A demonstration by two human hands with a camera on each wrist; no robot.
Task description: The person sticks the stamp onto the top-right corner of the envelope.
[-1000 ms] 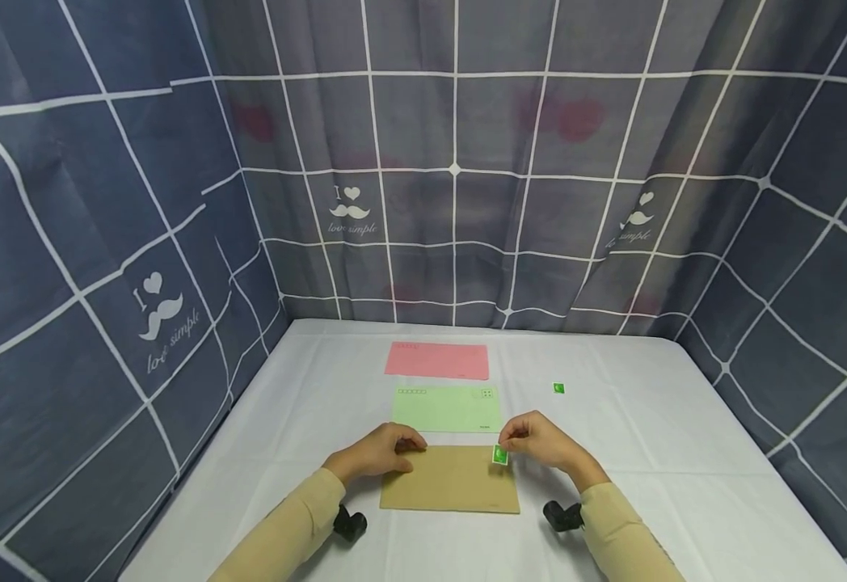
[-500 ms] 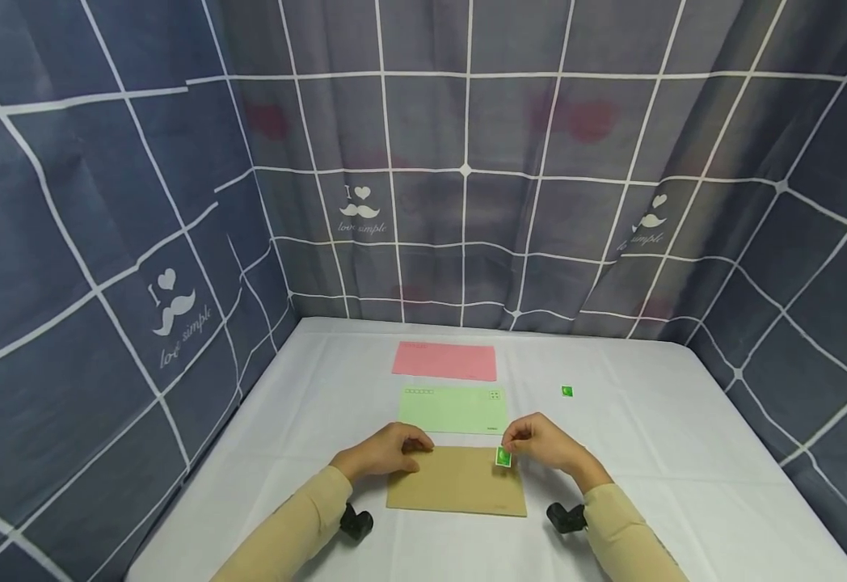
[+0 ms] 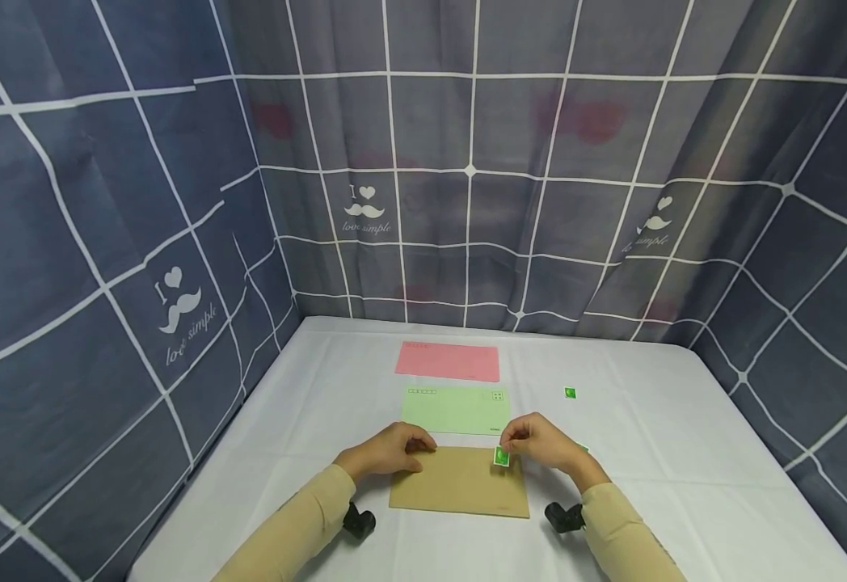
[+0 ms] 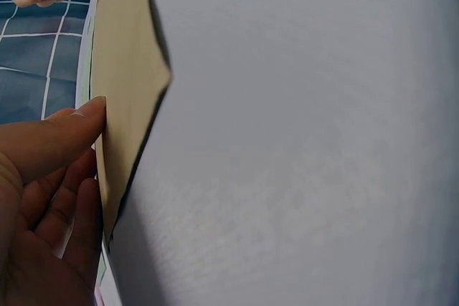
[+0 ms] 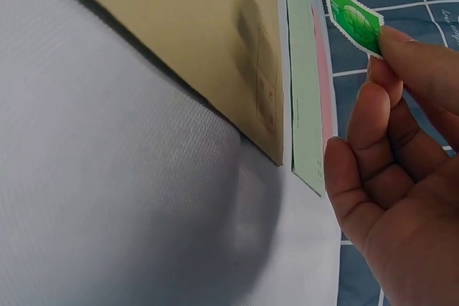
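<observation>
A brown envelope [image 3: 460,485] lies flat at the front of the white table. My left hand [image 3: 390,450] rests at its upper left part with loosely bent fingers, the thumb nearest the paper in the left wrist view. Above the envelope's upper right corner, my right hand [image 3: 540,440] pinches a green postage stamp [image 5: 353,19] with a white perforated border between thumb and index finger. The stamp is tilted in the right wrist view and stands clear of the paper, casting a shadow on it. A small printed box shows on the envelope there.
Behind the brown envelope lie a light green envelope [image 3: 456,410] and a pink envelope [image 3: 447,361]. Another green stamp [image 3: 570,393] lies to the right. A sliver of a further stamp [image 3: 583,447] shows beside the right wrist. A grey checked curtain [image 3: 423,202] surrounds the table.
The head view has shifted slightly, so everything sits further right. The right hand and its stamp have moved slightly left relative to the envelope. A sliver of a stamp now shows past the right wrist.
</observation>
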